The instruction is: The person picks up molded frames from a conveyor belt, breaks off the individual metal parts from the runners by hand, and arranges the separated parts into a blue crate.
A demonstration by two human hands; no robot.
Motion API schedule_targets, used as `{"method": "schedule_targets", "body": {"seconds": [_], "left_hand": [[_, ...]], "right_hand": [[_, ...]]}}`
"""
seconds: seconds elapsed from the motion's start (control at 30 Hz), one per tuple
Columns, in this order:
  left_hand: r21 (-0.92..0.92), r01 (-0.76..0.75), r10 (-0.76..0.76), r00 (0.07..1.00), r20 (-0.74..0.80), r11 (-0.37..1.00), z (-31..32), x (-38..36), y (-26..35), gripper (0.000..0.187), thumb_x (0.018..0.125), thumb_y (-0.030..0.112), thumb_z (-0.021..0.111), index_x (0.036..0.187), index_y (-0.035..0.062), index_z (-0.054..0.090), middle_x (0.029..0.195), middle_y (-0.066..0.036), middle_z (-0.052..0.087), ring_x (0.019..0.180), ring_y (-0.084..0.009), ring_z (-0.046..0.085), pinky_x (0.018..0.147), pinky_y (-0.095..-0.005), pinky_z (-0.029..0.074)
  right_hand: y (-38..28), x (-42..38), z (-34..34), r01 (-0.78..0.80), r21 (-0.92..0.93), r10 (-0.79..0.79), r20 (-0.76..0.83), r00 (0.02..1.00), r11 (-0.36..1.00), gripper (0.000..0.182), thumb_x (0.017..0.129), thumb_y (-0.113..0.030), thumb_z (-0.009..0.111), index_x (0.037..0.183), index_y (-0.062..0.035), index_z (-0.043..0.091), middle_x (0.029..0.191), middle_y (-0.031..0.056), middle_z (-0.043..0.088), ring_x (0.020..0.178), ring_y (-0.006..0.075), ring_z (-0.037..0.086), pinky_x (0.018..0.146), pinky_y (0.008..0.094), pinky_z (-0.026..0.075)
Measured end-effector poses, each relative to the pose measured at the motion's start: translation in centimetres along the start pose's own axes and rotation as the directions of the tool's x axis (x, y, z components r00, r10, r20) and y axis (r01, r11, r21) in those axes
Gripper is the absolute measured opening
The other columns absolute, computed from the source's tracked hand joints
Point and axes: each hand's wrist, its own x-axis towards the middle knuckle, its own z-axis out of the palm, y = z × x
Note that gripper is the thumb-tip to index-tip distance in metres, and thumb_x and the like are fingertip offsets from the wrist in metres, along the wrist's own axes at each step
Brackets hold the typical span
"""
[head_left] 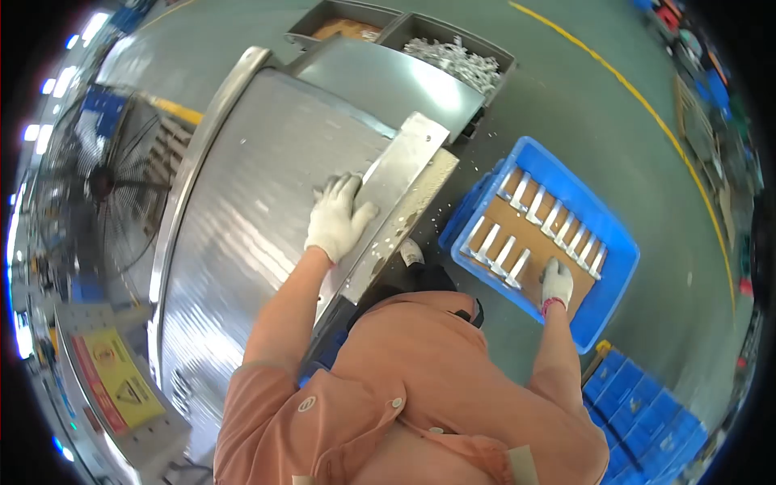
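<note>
My left hand [335, 217], in a white glove with grey fingertips, lies flat on the metal worktable [242, 186] with its thumb spread, beside a raised metal edge strip [411, 149]. My right hand [557, 283], gloved the same way, reaches down into a blue crate [618, 259], its fingers drawn together over a cardboard sheet [517, 218]. What those fingers hold, if anything, is hidden. Several L-shaped silvery metal parts [552, 217] lie on the cardboard in two rows. The nearer row, with a part [518, 267] at its end, stops just left of my right hand.
Beyond the worktable stand grey bins, one full of tangled metal pieces [457, 65]. A large fan [101, 182] is at the left, above a machine with a yellow warning label [117, 376]. Blue stacked crates [643, 412] stand at lower right. Small chips litter the table ledge [396, 230].
</note>
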Motion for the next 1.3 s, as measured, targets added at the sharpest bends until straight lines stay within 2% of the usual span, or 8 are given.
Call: {"method": "schedule_targets", "body": {"seconds": [0.23, 0.43, 0.63, 0.73, 0.93, 1.0, 1.2, 1.3], "left_hand": [[0.032, 0.317, -0.306, 0.934, -0.184, 0.948, -1.5, -13.7, 0.7, 0.063, 0.097, 0.045, 0.074, 0.144, 0.0031, 0.066, 0.149, -0.02, 0.068, 0.143, -0.0401, 0.061, 0.127, -0.0519, 0.043], [-0.092, 0.482, -0.475, 0.783, -0.401, 0.872, 0.5, -23.6, -0.3, 0.07, 0.099, 0.054, 0.072, 0.152, 0.0091, 0.062, 0.16, -0.016, 0.061, 0.156, -0.0401, 0.049, 0.134, -0.0658, 0.028], [0.129, 0.603, -0.525, 0.765, -0.373, 0.787, -0.2, -29.3, 2.8, 0.077, 0.099, 0.058, 0.073, 0.158, 0.011, 0.058, 0.169, -0.019, 0.054, 0.159, -0.0425, 0.046, 0.134, -0.0535, 0.036], [0.015, 0.625, -0.576, 0.728, -0.372, 0.78, 1.8, -30.6, 3.5, 0.08, 0.099, 0.058, 0.073, 0.162, 0.0106, 0.056, 0.17, -0.022, 0.053, 0.158, -0.0436, 0.048, 0.133, -0.0541, 0.037], [0.113, 0.701, -0.636, 0.693, -0.339, 0.704, 3.0, -32.6, 9.6, 0.084, 0.099, 0.058, 0.072, 0.161, 0.0023, 0.059, 0.168, -0.027, 0.056, 0.158, -0.0431, 0.051, 0.13, -0.0517, 0.041], [-0.254, 0.743, -0.783, 0.606, -0.138, 0.619, 5.7, -34.2, 11.0, 0.088, 0.103, 0.063, 0.066, 0.165, 0.0017, 0.055, 0.169, -0.026, 0.056, 0.155, -0.0415, 0.055, 0.128, -0.0468, 0.043], [0.025, 0.817, -0.809, 0.574, -0.125, 0.575, 18.0, -36.5, 27.4, 0.085, 0.107, 0.064, 0.061, 0.168, 0.0058, 0.052, 0.163, -0.026, 0.062, 0.145, -0.047, 0.063, 0.125, -0.0505, 0.047], [-0.064, 0.622, -0.626, 0.774, -0.1, 0.78, 21.2, -30.9, 37.4, 0.081, 0.107, 0.06, 0.062, 0.166, 0.0056, 0.054, 0.162, -0.025, 0.063, 0.148, -0.0458, 0.061, 0.124, -0.0503, 0.046]], "right_hand": [[-1.6, -0.2, -2.8, 0.233, 0.08, -0.24, 0.091, 0.966, 0.969, 0.04, 0.116, -0.036, 0.058, 0.117, 0.0009, 0.075, 0.076, -0.0002, 0.06, 0.065, 0.0081, 0.054, 0.057, 0.0308, 0.044], [-0.5, -0.4, -9.4, 0.282, 0.11, -0.3, 0.233, 0.925, 0.953, 0.035, 0.116, -0.034, 0.057, 0.102, -0.0027, 0.065, 0.074, -0.0008, 0.055, 0.06, 0.0104, 0.048, 0.053, 0.0324, 0.04], [-2.2, -8.8, -16.1, 0.301, -0.16, -0.281, 0.136, 0.95, 0.94, 0.047, 0.116, -0.032, 0.061, 0.141, 0.0068, 0.068, 0.095, 0.007, 0.067, 0.081, 0.016, 0.064, 0.072, 0.035, 0.057], [2.8, -5.4, -18.3, 0.361, 0.161, -0.377, 0.088, 0.922, 0.919, 0.049, 0.117, -0.035, 0.061, 0.144, 0.0059, 0.068, 0.108, 0.0096, 0.073, 0.093, 0.0194, 0.071, 0.081, 0.0343, 0.061], [11.0, -5.9, -26.4, 0.439, -0.013, -0.439, 0.003, 0.898, 0.898, 0.048, 0.114, -0.034, 0.068, 0.143, 0.0033, 0.074, 0.126, 0.0163, 0.081, 0.106, 0.0199, 0.077, 0.09, 0.0355, 0.063], [13.8, -8.5, -30.4, 0.324, 0.111, -0.32, -0.054, 0.946, 0.94, 0.047, 0.112, -0.034, 0.07, 0.14, 0.0032, 0.075, 0.122, 0.016, 0.082, 0.101, 0.0187, 0.078, 0.089, 0.0349, 0.063], [36.7, -8.8, -41.6, -0.139, 0.327, 0.185, -0.112, 0.976, 0.935, 0.048, 0.112, -0.039, 0.07, 0.138, 0.001, 0.075, 0.094, 0.0083, 0.078, 0.078, 0.0163, 0.072, 0.073, 0.034, 0.059], [44.6, -10.3, -46.9, -0.35, 0.507, 0.439, -0.063, 0.896, 0.788, 0.052, 0.113, -0.04, 0.07, 0.147, -0.0007, 0.069, 0.09, 0.0069, 0.072, 0.07, 0.015, 0.066, 0.062, 0.0329, 0.054]]}}
